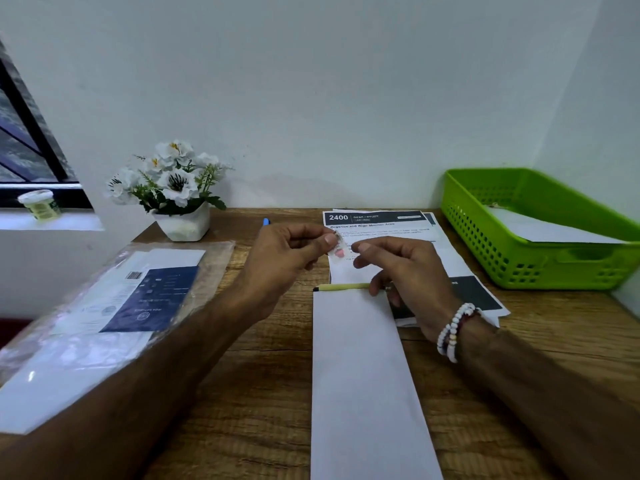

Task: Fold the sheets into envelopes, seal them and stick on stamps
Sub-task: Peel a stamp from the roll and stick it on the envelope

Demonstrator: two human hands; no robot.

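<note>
Above the tabletop [259, 393] our left hand [287, 258] pinches a small stamp strip [337, 250]; our right hand [405, 271] curls beside it, grip unclear, the folded envelope [363, 375] lying below

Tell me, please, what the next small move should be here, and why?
Probably peel the stamp free with the right hand. The left hand pinches the small stamp above the desk, the right hand's thumb tip is close beside it, and the folded white envelope lying below shows no stamp yet.
</note>
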